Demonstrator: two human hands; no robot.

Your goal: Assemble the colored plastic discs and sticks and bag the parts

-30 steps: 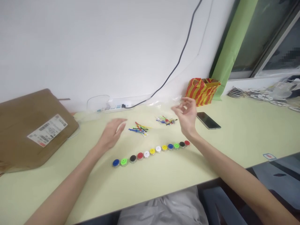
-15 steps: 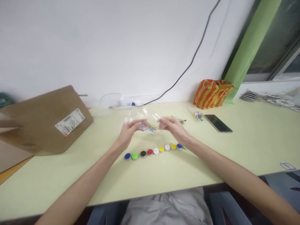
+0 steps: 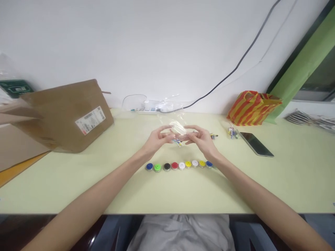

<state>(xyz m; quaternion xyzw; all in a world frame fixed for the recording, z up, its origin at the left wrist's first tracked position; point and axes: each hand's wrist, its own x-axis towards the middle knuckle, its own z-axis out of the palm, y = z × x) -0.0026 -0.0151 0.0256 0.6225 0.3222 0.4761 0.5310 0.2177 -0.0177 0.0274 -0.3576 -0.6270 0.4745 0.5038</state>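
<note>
Clear plastic bag (image 3: 178, 129), long axis toward wall (image 3: 104, 45), pinched in grip of left hand (image 3: 156, 139) and right hand (image 3: 203, 140)

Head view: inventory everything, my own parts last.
Table: one, pale green, centre
Wall: one, white, background
Box: one, brown, left
Pack: one, green, behind box
Power strip: one, white, by wall
Black cable: one, black, across wall
Pots: at least nine, six colours, row on table
Sticks: uncountable, multicoloured, behind pots
Phone: one, dark, right
Packet: one, clear, left of phone
Curtain: one, green, upper right
Tote: one, red-yellow, beside curtain
Window: one, dark, right edge
Discs: several, black-white, right
Clear bag: one, transparent, centre
Garment: one, grey, bottom
Left hand: one, on clear bag
Right hand: one, on clear bag
</note>
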